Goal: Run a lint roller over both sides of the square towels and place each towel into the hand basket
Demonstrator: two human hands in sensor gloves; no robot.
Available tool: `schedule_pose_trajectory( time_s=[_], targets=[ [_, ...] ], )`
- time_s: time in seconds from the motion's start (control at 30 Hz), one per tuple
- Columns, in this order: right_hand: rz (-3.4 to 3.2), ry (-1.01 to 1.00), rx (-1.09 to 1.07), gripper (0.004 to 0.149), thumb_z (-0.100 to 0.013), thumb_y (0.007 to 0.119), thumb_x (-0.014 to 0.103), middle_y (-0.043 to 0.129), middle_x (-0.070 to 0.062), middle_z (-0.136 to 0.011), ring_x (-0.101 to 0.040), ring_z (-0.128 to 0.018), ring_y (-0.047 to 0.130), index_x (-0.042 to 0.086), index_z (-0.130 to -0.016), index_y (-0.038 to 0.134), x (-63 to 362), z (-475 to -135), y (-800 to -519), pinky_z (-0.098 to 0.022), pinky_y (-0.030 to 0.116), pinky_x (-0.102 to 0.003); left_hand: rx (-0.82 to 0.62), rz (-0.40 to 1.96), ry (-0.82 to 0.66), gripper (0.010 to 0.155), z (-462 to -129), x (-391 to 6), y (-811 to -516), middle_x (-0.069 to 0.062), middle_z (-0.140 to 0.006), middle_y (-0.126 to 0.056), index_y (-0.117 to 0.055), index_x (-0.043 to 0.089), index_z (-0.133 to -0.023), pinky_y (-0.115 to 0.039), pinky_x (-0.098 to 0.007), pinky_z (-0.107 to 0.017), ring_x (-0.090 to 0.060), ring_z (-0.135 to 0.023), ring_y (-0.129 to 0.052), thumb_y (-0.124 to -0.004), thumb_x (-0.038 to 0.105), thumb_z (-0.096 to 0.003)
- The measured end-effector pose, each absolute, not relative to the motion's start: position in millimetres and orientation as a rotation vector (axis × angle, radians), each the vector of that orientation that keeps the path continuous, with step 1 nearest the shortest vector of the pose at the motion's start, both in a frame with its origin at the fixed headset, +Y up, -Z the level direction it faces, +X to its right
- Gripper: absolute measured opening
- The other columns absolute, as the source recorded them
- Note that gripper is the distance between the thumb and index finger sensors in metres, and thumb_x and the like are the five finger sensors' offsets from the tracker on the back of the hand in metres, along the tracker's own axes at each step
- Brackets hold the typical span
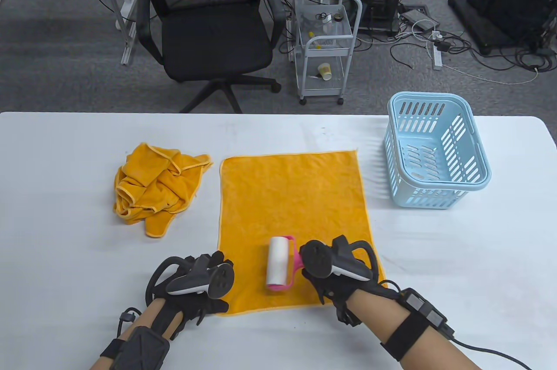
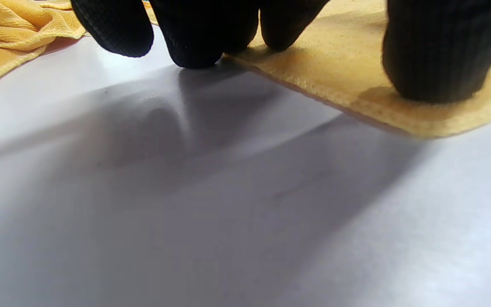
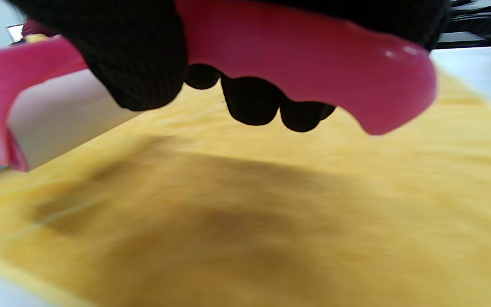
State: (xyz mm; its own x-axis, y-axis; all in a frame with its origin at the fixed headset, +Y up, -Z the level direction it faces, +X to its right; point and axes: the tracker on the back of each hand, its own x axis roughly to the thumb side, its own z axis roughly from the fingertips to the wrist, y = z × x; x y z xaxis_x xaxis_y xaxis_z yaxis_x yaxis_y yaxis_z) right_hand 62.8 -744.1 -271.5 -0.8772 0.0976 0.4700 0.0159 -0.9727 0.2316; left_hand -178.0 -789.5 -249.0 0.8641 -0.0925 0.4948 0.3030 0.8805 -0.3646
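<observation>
My right grip [image 1: 324, 268] clenches the roller's [image 1: 278, 268] stiff pink handle at the flat towel's [image 1: 291, 200] six o'clock on the desk [image 1: 65, 231], while my left grip [image 1: 204, 278], fingers straight, presses down the seven o'clock corner, since I judge the light, limp cloth would bunch otherwise.

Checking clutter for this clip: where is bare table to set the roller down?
Bare table lies left of the crumpled towels, and along the near right, below the basket. A strip also runs between the flat towel and the basket. Near centre is crowded: both hands and the lint roller.
</observation>
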Motion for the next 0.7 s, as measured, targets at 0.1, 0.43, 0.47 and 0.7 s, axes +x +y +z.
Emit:
schedule_pose_trajectory(
  time_s=[0.1,0.43,0.47,0.7],
  targets=[
    [2.999,0.333,0.887,0.057,-0.049,0.085,0.039,0.085,-0.015,-0.089,-0.044,-0.078,0.092,0.017,-0.099,0.070,34.5,-266.3,-752.9,-0.054,0.078,-0.062,-0.452,-0.212,-0.487,0.089,-249.1,-178.3,-789.9,-0.010,-0.121,-0.042,-0.048,0.028,-0.108,-0.056,-0.065,-0.075,-0.040,-0.108,-0.061,-0.082,0.067,-0.0352],
    [3.158,0.486,0.869,0.058,-0.048,0.088,0.038,0.089,-0.015,-0.086,-0.043,-0.074,0.095,0.018,-0.100,0.073,63.4,-270.6,-750.3,-0.053,0.077,-0.064,-0.453,-0.209,-0.488,0.089,-249.3,-178.8,-790.4,-0.010,-0.121,-0.042,-0.049,0.028,-0.108,-0.055,-0.066,-0.075,-0.039,-0.108,-0.060,-0.081,0.067,-0.0352],
    [3.186,0.514,0.847,0.057,-0.048,0.089,0.037,0.089,-0.015,-0.086,-0.043,-0.074,0.095,0.018,-0.100,0.074,71.9,-272.1,-747.7,-0.053,0.077,-0.064,-0.452,-0.209,-0.488,0.089,-249.3,-178.8,-790.4,-0.010,-0.121,-0.042,-0.048,0.028,-0.108,-0.054,-0.066,-0.075,-0.040,-0.108,-0.060,-0.081,0.067,-0.0352],
    [3.404,0.824,0.525,0.058,-0.047,0.093,0.034,0.091,-0.015,-0.085,-0.044,-0.074,0.094,0.017,-0.100,0.076,164.3,-282.4,-727.2,-0.054,0.075,-0.066,-0.452,-0.209,-0.488,0.089,-249.3,-178.8,-790.4,-0.010,-0.121,-0.042,-0.049,0.028,-0.108,-0.054,-0.067,-0.075,-0.039,-0.108,-0.061,-0.081,0.067,-0.0352]
  ],
)
